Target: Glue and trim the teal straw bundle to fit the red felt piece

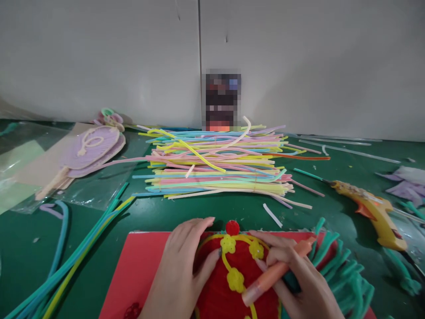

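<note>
A dark red, fuzzy-looking panel (215, 288) with a yellow outline lies at the bottom centre. A red round piece (232, 227) sits at its top, and a yellow stem with yellow flowers (235, 280) runs down its face. My left hand (181, 266) curves round the upper left edge, thumb beside the top flower and fingertips beyond the rim. In my right hand (295, 274) an orange pen-like tube (270, 277) is held slantwise, while its fingertips touch the right-hand yellow flower (256, 249). Green fuzzy strands (348, 274) fan out beside this hand.
Bundles of coloured pipe cleaners (219, 164) lie across the middle of the green table. Right of them is a yellow glue gun (375, 210). Purple fan shapes (93, 150) rest on plastic at left, above long loose stems (83, 248). A red board (133, 261) lies beneath the panel.
</note>
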A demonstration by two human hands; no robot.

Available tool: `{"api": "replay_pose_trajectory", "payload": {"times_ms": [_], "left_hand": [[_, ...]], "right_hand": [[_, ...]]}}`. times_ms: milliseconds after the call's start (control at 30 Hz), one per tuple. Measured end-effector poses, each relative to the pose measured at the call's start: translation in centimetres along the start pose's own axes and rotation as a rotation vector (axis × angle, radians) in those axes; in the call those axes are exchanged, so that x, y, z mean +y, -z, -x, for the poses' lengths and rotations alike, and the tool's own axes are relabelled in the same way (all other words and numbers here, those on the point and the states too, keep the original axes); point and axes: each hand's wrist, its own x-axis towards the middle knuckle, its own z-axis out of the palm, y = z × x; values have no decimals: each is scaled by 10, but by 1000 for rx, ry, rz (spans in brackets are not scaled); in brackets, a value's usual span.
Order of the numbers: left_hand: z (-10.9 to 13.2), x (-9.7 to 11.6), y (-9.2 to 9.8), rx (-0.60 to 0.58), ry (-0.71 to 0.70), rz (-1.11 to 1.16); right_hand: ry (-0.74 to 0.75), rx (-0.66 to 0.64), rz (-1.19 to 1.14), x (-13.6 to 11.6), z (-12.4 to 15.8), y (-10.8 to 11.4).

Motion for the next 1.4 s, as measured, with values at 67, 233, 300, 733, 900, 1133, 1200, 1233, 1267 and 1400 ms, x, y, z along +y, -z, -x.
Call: {"api": "replay_pose_trajectory", "payload": {"times_ms": [67, 233, 300, 733, 900, 1133, 1200, 1233, 1267, 1400], "left_hand": [[2, -2, -2, 1, 0, -52], [5, -4, -5, 26, -40, -164], [5, -3, -2, 47, -107, -180], [2, -7, 0, 48, -127, -166], [2, -11, -6, 79, 31, -173], [3, -8, -5, 64, 40, -179], [3, -8, -5, 62, 29, -201], [3, -9, -6, 65, 23, -212], [3, -9, -6, 66, 18, -225], [3, -8, -6, 54, -18, -236]], "right_hand": [[65, 60, 46, 2, 1, 2], [339, -1, 189, 11, 5, 8], [385, -44, 208, 12, 7, 10], [247, -29, 109, 1, 4, 10], [265, -34, 105, 4, 11, 8], [300, -59, 153, 11, 11, 8], [307, -67, 160, 14, 11, 8], [312, -72, 160, 14, 11, 9], [317, -77, 157, 15, 11, 9], [297, -36, 101, 13, 12, 9]]}}
